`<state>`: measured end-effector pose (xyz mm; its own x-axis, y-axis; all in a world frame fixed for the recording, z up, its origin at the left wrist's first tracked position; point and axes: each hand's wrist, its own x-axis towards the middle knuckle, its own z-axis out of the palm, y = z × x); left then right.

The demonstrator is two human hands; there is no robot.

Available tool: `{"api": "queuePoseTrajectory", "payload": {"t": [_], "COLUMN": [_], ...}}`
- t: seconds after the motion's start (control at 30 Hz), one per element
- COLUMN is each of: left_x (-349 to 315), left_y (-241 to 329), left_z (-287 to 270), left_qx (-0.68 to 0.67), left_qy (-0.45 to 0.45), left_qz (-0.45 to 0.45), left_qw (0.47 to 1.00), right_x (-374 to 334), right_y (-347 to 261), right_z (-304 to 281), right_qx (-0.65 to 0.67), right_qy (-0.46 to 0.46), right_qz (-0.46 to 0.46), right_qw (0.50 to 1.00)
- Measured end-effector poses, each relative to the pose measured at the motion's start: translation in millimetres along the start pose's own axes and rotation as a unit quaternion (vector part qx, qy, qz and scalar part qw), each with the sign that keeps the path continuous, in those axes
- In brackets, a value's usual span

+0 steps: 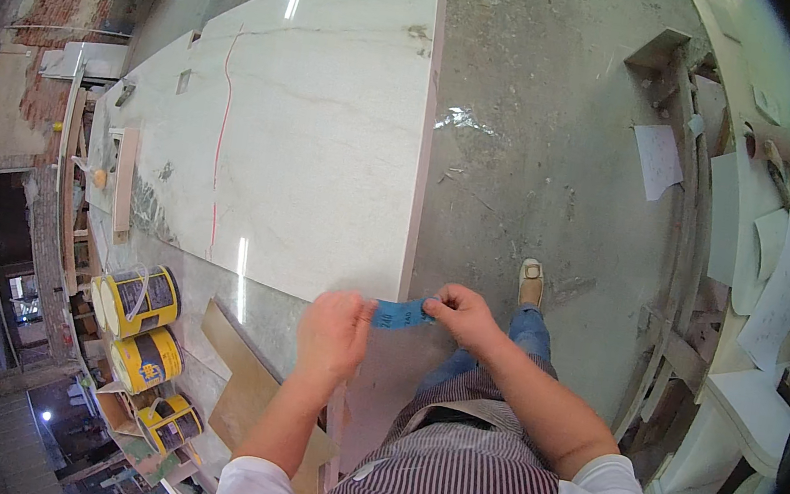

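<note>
A short strip of blue sandpaper (399,315) is stretched between my two hands, with dark print on its face. My left hand (333,331) is closed on the strip's left end, close to the near right corner of a large pale stone slab (330,137). The strip's right end is pinched between thumb and fingers of my right hand (468,318), above the floor beyond the slab's edge. A thin red line (224,112) runs across the left part of the slab's polished top.
Several yellow and black buckets (140,300) stand at the left beside a brown board (240,377). Along the right side, a bench (744,205) bears papers and offcuts. A white paper sheet (656,163) hangs beside it. The grey floor (522,134) looks wet in places.
</note>
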<state>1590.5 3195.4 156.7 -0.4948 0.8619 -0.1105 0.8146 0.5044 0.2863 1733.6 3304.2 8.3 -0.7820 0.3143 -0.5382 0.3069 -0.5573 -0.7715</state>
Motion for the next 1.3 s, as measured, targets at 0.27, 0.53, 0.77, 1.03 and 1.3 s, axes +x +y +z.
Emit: {"api": "queuePoseTrajectory", "payload": {"t": [0.27,0.53,0.77,1.03,1.3], "left_x": [2,9,22,39,56], "left_y": [7,-1,-18,-21,-11], "left_z": [3,-2,1,5,8], "left_qx": [0.040,0.001,0.073,0.056,-0.003], "left_qy": [-0.042,-0.014,-0.018,0.025,0.080], "left_qz": [0.019,0.043,-0.027,0.008,0.041], "left_qw": [0.998,0.999,0.997,0.998,0.996], "right_x": [7,5,12,18,30], "right_y": [2,4,-4,-13,-30], "right_z": [22,18,20,16,14], "right_qx": [0.025,0.062,0.107,0.097,0.142], "right_qy": [0.040,-0.006,-0.001,0.025,0.039], "right_qz": [0.006,0.029,-0.041,0.012,-0.011], "right_qw": [0.999,0.998,0.993,0.995,0.989]}}
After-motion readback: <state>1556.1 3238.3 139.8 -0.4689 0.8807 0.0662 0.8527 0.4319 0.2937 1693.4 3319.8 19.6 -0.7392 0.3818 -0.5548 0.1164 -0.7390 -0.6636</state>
